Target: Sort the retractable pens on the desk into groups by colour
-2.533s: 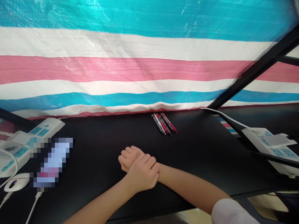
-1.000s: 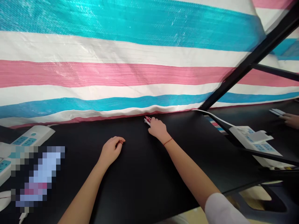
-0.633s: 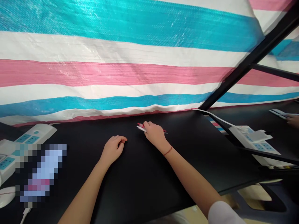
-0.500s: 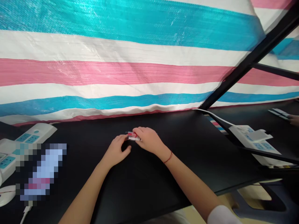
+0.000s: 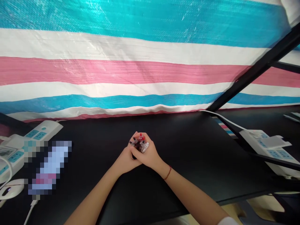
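Observation:
A small bundle of slim pens [image 5: 141, 137], with red, black and clear ends, points up towards me between my two hands. My left hand [image 5: 127, 158] curls round the bundle from the left. From the right, my right hand [image 5: 150, 153] closes about it, its thumb crossing in front over the left hand. Fingers and palms hide the pens' lower parts. Both hands are together just above the black table [image 5: 187, 150].
To the left lie a white power strip [image 5: 50, 126], a blurred-out phone [image 5: 52, 165] on a white cable, and a white mouse-shaped object [image 5: 15, 189]. Another power strip [image 5: 264, 150] stands right, beyond a black frame bar [image 5: 246, 75]. Striped sheeting [image 5: 140, 72] hangs behind.
My hands have come together and turned, so the pens now stand end-up between them instead of lying sideways. The view has shifted slightly left.

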`<state>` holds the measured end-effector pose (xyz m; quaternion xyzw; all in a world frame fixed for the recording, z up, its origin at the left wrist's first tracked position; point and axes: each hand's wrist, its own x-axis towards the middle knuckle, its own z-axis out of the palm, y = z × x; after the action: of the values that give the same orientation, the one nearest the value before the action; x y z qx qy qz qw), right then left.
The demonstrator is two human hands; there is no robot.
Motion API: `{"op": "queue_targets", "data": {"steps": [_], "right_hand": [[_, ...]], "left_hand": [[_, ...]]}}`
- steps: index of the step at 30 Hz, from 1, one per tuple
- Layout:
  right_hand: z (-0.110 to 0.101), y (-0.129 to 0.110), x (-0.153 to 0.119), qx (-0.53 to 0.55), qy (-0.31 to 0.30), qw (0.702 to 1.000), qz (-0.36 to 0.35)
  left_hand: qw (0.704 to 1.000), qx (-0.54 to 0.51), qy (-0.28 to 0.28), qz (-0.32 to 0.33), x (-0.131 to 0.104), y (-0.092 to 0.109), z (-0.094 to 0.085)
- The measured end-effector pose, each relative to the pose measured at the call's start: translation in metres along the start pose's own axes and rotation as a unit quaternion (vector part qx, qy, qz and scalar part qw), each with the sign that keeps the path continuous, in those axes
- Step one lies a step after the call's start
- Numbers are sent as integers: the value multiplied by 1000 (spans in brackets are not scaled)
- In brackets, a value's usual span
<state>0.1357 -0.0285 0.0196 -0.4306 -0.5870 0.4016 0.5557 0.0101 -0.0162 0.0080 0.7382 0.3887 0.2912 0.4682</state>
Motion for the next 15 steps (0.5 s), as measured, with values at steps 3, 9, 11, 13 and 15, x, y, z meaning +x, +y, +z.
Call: {"op": "queue_targets", "data": {"steps": [3, 9, 11, 13, 15], "right_hand": [[2, -4, -1, -16, 25, 1000, -10], [2, -9, -4, -44, 31, 996, -76], [2, -9, -4, -83, 26, 989, -122], [2, -10, -4, -131, 16, 979, -152], [2, -11, -3, -176, 16, 972, -155]], "left_hand": [[1000, -2, 2, 16, -2, -5, 6], [998, -66, 16, 2, -5, -11, 17], [998, -51, 29, -9, -4, -11, 16], [999, -14, 32, -15, -2, -10, 14], [999, 14, 25, -22, 0, -8, 10]]}}
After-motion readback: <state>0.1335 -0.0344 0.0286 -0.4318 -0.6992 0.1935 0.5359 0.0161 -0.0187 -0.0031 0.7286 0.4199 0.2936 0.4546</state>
